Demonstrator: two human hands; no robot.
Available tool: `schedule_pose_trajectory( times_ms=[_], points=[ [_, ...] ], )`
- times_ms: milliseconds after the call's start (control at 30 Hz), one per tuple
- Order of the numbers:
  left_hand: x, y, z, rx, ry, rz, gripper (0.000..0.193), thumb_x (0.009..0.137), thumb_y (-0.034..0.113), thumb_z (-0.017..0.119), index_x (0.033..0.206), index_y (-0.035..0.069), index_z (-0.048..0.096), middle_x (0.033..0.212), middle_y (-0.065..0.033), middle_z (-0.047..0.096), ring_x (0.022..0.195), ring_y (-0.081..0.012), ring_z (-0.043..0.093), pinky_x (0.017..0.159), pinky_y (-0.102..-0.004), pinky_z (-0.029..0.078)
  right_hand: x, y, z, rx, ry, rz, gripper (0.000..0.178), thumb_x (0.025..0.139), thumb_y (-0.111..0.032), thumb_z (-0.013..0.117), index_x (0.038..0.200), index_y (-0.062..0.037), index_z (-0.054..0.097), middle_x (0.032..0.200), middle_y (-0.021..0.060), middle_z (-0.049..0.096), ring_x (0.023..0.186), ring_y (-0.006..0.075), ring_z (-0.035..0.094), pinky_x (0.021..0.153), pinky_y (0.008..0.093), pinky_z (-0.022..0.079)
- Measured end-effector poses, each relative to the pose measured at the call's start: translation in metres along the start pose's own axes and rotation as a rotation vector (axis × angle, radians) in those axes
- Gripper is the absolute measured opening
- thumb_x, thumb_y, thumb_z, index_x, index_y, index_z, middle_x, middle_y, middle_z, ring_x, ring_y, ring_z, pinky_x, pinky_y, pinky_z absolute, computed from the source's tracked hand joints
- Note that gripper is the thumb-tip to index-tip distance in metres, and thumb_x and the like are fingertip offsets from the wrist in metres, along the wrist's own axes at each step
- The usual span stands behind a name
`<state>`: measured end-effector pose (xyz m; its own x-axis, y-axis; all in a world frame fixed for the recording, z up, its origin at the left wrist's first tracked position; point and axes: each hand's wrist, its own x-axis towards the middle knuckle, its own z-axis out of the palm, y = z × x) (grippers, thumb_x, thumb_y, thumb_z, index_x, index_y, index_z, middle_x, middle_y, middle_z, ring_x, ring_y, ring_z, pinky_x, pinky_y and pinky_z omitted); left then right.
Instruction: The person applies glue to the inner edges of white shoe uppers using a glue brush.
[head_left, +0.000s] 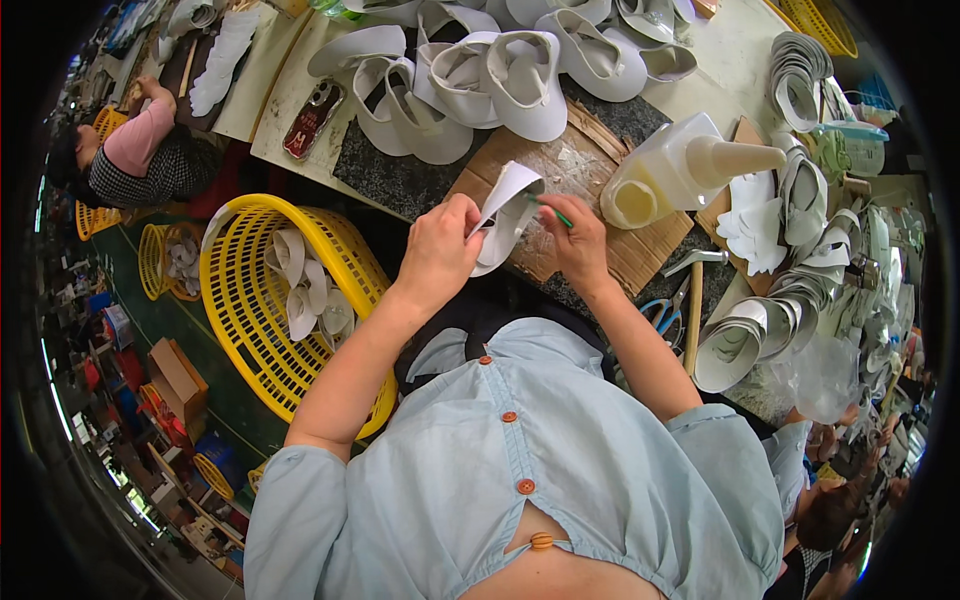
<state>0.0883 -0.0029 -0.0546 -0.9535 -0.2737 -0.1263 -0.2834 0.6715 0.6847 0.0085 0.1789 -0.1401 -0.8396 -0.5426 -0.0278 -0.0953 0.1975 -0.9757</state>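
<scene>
My left hand (440, 245) grips a curved white shoe-upper piece (505, 215) over the front of the worktable. My right hand (578, 238) pinches a thin green brush or pen (553, 211) whose tip touches that white piece. Both hands hover above a brown cardboard sheet (600, 175) lying on a dark stone slab (400, 180). A translucent squeeze bottle with a cone nozzle (680, 165) lies tilted just right of my right hand.
Several white shoe uppers (500, 70) are piled at the back. A yellow basket (250, 300) with white pieces stands at my left. A hammer (693, 300), blue scissors (665, 315) and stacked white pieces (790, 280) lie right. A seated person (140, 150) is far left.
</scene>
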Motion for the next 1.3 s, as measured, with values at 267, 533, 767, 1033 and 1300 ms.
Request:
schedule_pose_trajectory(
  times_ms=[267, 533, 767, 1033, 1300],
  points=[
    [-0.005, 0.009, -0.072, -0.329, -0.032, -0.256, 0.021, 0.079, 0.003, 0.068, 0.097, -0.001, 0.058, 0.082, -0.0063, 0.065, 0.071, -0.0099, 0.062, 0.064, -0.0236, 0.049, -0.029, -0.046, -0.092, 0.139, 0.354, 0.188, 0.023, 0.096, -0.02, 0.055, 0.097, 0.0009, 0.065, 0.073, 0.0036, 0.063, 0.053, 0.0056, 0.055, 0.047, 0.0186, 0.042],
    [0.013, 0.029, -0.06, -0.824, -0.066, -0.257, 0.025, 0.08, 0.0, 0.069, 0.103, -0.003, 0.057, 0.094, -0.0073, 0.065, 0.084, -0.01, 0.062, 0.079, -0.0229, 0.049, -0.038, -0.001, -0.12, -0.176, 0.398, -0.029, 0.016, 0.091, -0.012, 0.061, 0.099, 0.002, 0.064, 0.078, 0.0065, 0.063, 0.062, 0.0104, 0.058, 0.055, 0.0243, 0.047],
    [0.023, 0.013, -0.02, -0.882, -0.086, -0.313, 0.026, 0.082, 0.005, 0.07, 0.102, -0.003, 0.058, 0.093, -0.0065, 0.065, 0.082, -0.0092, 0.061, 0.077, -0.0224, 0.049, -0.055, 0.007, -0.15, 0.448, 0.554, 0.362, 0.035, 0.096, -0.03, 0.053, 0.085, 0.0023, 0.061, 0.065, 0.006, 0.062, 0.049, 0.0101, 0.056, 0.043, 0.0205, 0.041],
    [0.01, -0.063, 0.01, -0.853, 0.012, -0.715, 0.026, 0.081, 0.008, 0.072, 0.101, -0.001, 0.057, 0.087, -0.0066, 0.066, 0.073, -0.012, 0.064, 0.065, -0.0242, 0.051, -0.006, -0.052, -0.071, 0.739, 0.314, 0.222, 0.038, 0.097, -0.03, 0.051, 0.107, 0.005, 0.059, 0.082, 0.01, 0.065, 0.064, 0.0117, 0.063, 0.056, 0.0218, 0.051],
    [-0.001, -0.074, 0.019, -0.82, 0.063, -0.704, 0.029, 0.08, 0.002, 0.068, 0.106, -0.001, 0.055, 0.09, -0.0065, 0.066, 0.077, -0.0117, 0.063, 0.067, -0.0231, 0.049, 0.032, -0.019, 0.043, 0.208, 0.354, 0.107, 0.02, 0.093, -0.012, 0.057, 0.108, 0.0011, 0.062, 0.092, 0.0118, 0.066, 0.071, 0.0156, 0.067, 0.061, 0.0252, 0.055]
  ],
)
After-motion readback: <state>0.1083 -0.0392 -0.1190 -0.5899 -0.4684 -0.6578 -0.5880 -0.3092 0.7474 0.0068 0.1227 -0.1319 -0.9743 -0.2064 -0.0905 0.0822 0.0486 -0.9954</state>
